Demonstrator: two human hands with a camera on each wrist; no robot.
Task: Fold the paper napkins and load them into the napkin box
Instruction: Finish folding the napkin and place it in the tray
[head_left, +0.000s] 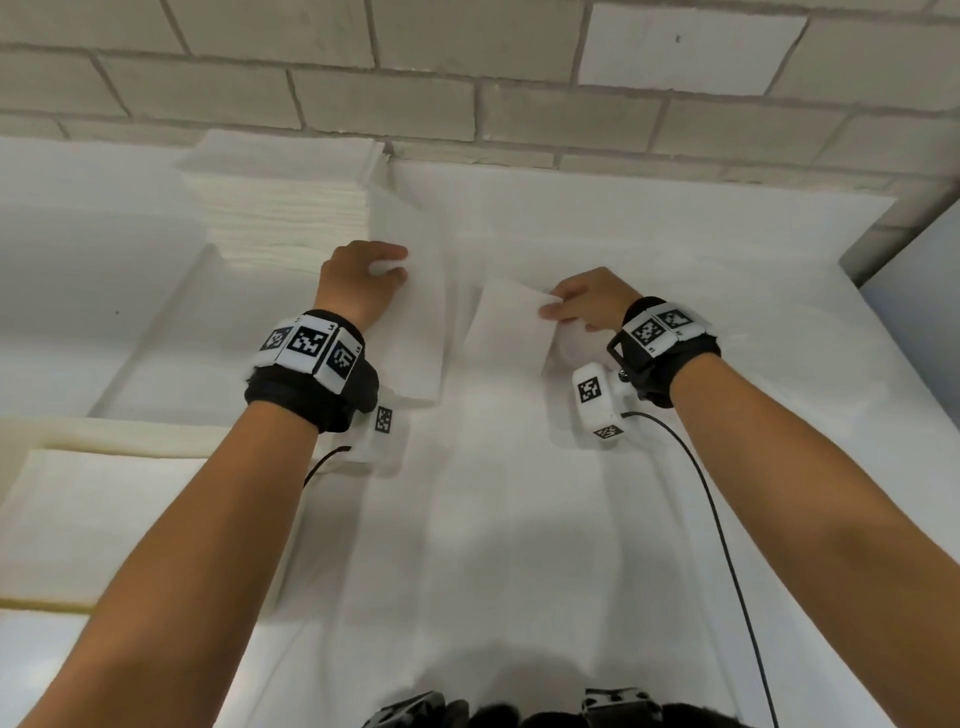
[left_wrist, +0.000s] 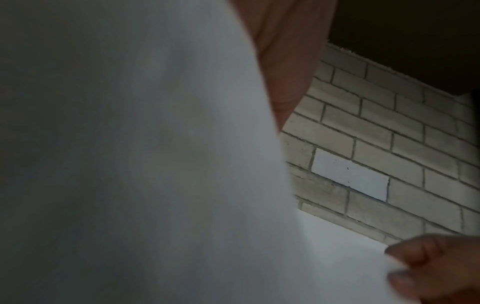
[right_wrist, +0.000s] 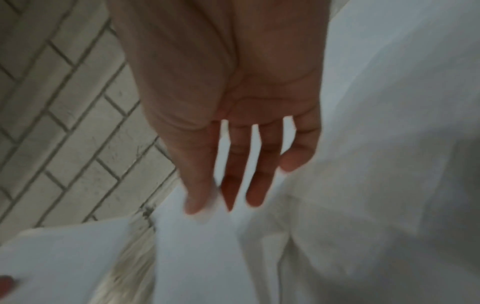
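A white paper napkin (head_left: 415, 332) hangs between my two hands above the white-covered table (head_left: 493, 545), sagging in a crease at its middle. My left hand (head_left: 387, 267) pinches its far left edge between thumb and fingers. My right hand (head_left: 553, 309) pinches the right edge. In the right wrist view the right hand (right_wrist: 205, 203) grips the napkin (right_wrist: 202, 257) with thumb and forefinger, and the other fingers are straight. The napkin (left_wrist: 155, 164) fills most of the left wrist view below my left palm (left_wrist: 283, 61). A tall stack of napkins (head_left: 280, 213) stands at the back left.
A brick wall (head_left: 519, 93) runs directly behind the table. At the lower left lies a cream-edged container (head_left: 104, 431) with white sheets inside. A black cable (head_left: 727, 545) trails from my right wrist camera across the cloth. The table's right edge (head_left: 883, 322) slants away.
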